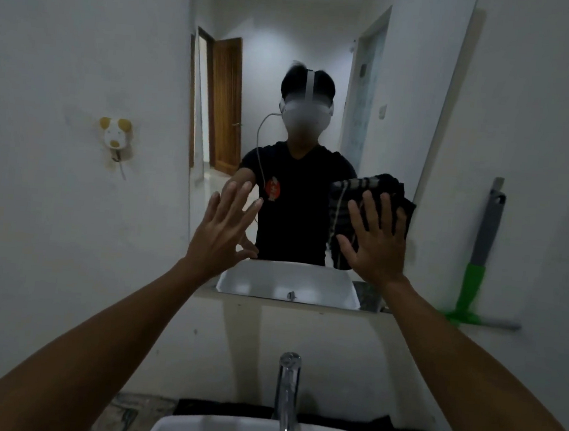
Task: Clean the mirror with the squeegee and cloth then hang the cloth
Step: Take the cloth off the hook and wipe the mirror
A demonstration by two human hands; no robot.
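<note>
A tall wall mirror hangs above the sink and reflects a person in a black shirt. My right hand presses a dark striped cloth flat against the lower right of the glass, fingers straight and spread. My left hand lies flat and open at the mirror's lower left edge, fingers spread, holding nothing. A squeegee with a grey and green handle leans upright against the wall to the right of the mirror, untouched by either hand.
A white sink with a chrome tap sits directly below me. A small animal-shaped wall hook is fixed on the wall to the left. A narrow ledge runs under the squeegee.
</note>
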